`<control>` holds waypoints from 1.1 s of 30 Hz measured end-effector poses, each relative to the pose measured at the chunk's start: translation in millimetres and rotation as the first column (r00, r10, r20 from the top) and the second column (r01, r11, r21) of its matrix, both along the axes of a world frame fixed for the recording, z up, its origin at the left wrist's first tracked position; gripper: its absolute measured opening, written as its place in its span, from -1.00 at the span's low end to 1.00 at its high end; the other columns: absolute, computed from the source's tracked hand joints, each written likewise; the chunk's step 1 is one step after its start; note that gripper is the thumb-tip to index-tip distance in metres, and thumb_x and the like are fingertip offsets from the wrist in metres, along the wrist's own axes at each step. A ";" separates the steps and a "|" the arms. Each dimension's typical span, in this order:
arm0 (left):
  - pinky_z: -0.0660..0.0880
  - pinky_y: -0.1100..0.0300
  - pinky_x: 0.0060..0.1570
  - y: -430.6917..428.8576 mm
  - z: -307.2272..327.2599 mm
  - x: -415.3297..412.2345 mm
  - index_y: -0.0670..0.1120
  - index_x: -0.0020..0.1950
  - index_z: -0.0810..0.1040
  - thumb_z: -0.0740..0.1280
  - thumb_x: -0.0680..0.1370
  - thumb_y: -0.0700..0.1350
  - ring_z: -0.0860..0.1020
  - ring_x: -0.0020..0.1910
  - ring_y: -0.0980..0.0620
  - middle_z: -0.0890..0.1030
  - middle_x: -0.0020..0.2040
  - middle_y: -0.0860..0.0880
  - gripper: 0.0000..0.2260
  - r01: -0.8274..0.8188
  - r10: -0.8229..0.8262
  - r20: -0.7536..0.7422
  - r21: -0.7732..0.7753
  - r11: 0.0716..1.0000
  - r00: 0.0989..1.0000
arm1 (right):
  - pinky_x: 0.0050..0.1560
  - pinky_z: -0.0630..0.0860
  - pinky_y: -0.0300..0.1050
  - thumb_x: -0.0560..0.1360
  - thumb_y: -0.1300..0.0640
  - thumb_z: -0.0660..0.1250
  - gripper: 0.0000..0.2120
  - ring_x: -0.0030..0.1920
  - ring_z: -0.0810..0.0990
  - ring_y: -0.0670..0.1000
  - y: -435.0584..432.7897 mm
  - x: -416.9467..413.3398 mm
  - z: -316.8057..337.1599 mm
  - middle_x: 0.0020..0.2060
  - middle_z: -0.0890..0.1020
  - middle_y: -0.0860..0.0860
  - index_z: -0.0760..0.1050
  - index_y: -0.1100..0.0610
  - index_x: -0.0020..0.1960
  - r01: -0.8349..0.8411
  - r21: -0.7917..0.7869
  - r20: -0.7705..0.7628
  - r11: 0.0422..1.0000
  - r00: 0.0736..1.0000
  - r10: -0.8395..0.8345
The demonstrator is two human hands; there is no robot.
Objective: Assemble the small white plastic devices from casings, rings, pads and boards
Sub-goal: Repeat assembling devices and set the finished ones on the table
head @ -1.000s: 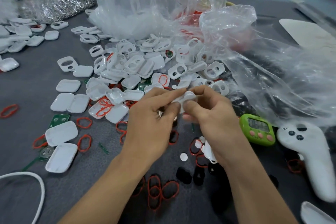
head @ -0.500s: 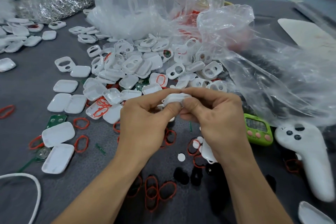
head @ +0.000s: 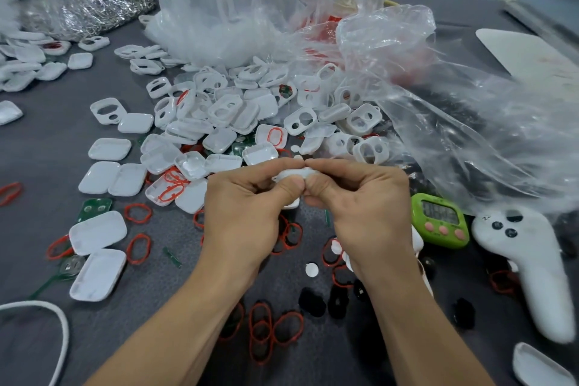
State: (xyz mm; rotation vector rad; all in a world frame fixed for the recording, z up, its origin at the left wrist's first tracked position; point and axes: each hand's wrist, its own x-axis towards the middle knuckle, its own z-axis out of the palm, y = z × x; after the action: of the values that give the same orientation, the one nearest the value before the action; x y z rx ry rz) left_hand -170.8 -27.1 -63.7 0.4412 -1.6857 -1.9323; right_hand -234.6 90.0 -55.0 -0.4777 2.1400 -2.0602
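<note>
Clear plastic bag (head: 250,9) behind the pile showed red contents. Far-left bag (head: 84,9) held silvery metal bits. Loose casings (head: 225,116), red rings (head: 272,332), black pads (head: 311,302) and green timer (head: 440,219) lay around. Your left hand (head: 247,213) and right hand (head: 369,213) pinched one white casing (head: 291,174) mid-table, fingers covering most of it. Same grip as a second earlier.

Both bare forearms reach forward and draw together at the wrists. The left hand (head: 247,216) and right hand (head: 366,216) sit backs up, thumbs and forefingers meeting tip to tip, pinching a white casing (head: 293,173) between them
</note>
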 end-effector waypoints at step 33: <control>0.63 0.20 0.02 -11.7 4.7 -4.6 0.03 0.22 0.70 0.45 0.47 -0.18 0.69 0.08 0.04 0.75 0.03 -0.05 -0.67 0.320 -0.339 0.031 0.257 0.912 0.940 | 0.02 0.68 -0.08 0.36 0.11 0.52 -0.72 -0.11 0.75 -0.12 7.5 3.3 15.8 -0.18 0.76 -0.15 0.74 -0.07 0.06 0.020 0.151 -0.055 0.988 0.998 -0.012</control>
State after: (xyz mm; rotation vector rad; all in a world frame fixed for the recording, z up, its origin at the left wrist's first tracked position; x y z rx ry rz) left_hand -175.4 -38.9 -58.9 0.3400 -1.6538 -2.4188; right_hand -231.4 97.4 -39.1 -0.5030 2.3165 -1.8945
